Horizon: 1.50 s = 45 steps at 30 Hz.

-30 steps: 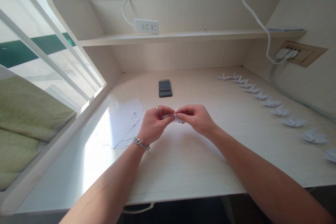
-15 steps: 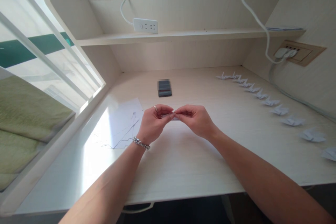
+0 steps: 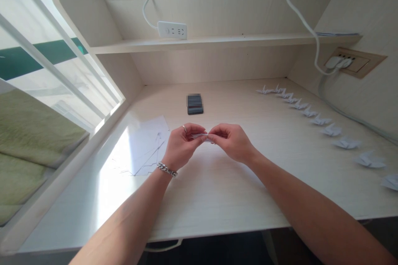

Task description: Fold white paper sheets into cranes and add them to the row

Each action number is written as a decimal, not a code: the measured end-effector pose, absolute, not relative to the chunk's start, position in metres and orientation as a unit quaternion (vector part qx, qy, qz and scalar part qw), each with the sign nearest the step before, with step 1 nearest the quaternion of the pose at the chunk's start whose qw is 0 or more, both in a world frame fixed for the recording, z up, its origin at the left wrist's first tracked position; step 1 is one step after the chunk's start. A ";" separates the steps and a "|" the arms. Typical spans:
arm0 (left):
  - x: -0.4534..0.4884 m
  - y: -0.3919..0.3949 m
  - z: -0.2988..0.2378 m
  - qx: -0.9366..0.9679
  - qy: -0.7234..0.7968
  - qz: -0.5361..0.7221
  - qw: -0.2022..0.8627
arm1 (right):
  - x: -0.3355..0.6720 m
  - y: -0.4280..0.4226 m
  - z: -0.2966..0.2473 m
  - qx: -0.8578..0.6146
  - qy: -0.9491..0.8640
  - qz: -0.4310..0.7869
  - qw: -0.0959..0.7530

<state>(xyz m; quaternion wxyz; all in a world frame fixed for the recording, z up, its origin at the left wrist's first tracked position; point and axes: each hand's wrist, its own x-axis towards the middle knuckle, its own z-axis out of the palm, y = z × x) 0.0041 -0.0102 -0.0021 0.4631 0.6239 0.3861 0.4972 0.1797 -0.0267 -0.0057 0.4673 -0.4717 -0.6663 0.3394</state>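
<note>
A small folded piece of white paper [image 3: 200, 136] is pinched between my two hands over the middle of the desk. My left hand [image 3: 184, 143], with a ring and a chain bracelet, grips it from the left, thumb against fingers. From the other side my right hand [image 3: 231, 140] pinches its right end, with thumb and index finger close to the left fingertips. Most of the paper is hidden by the fingers, so its full shape cannot be made out. Left of my hands, white paper sheets [image 3: 146, 145] lie on the desk.
Several white folded paper cranes [image 3: 331, 130] stand in a slanting row along the right side. Beyond my hands lies a dark, partly blurred flat object [image 3: 195, 104]. A power strip [image 3: 172, 30] rests on the shelf [image 3: 217, 42]; its white cable runs to the wall socket [image 3: 357, 63].
My right hand's fingertips have shifted very slightly, and a little more of the folded paper shows between the hands. All else is unmoved.
</note>
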 end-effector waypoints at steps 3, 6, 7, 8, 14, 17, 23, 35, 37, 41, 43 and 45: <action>0.004 -0.009 -0.004 0.628 0.390 0.500 0.450 | 0.179 -0.027 -0.006 -0.471 -0.667 0.335 0.471; 0.002 -0.007 -0.006 0.637 0.391 0.503 0.434 | 0.180 -0.025 -0.006 -0.453 -0.648 0.384 0.476; 0.002 -0.007 -0.006 0.640 0.392 0.505 0.427 | 0.180 -0.023 -0.006 -0.445 -0.634 0.412 0.480; 0.001 -0.006 -0.006 0.642 0.395 0.506 0.420 | 0.181 -0.022 -0.006 -0.438 -0.620 0.437 0.483; 0.002 -0.008 -0.004 0.647 0.402 0.508 0.403 | 0.183 -0.019 -0.010 -0.458 -0.638 0.417 0.457; 0.003 -0.009 -0.003 0.647 0.405 0.505 0.403 | 0.182 -0.021 -0.009 -0.473 -0.648 0.394 0.448; 0.001 -0.007 -0.004 0.643 0.423 0.501 0.397 | 0.182 -0.019 -0.009 -0.479 -0.644 0.389 0.452; 0.000 -0.007 -0.005 0.642 0.386 0.462 0.474 | 0.183 -0.024 -0.008 -0.492 -0.685 0.323 0.429; -0.001 -0.007 -0.005 0.669 0.404 0.439 0.444 | 0.183 -0.024 -0.007 -0.489 -0.685 0.323 0.434; 0.000 -0.008 -0.004 0.726 0.443 0.381 0.363 | 0.181 -0.025 -0.006 -0.482 -0.689 0.322 0.435; 0.001 -0.010 -0.004 0.738 0.452 0.371 0.337 | 0.180 -0.025 -0.006 -0.488 -0.694 0.316 0.425; 0.002 -0.011 -0.003 0.746 0.459 0.362 0.319 | 0.181 -0.025 -0.005 -0.497 -0.699 0.310 0.411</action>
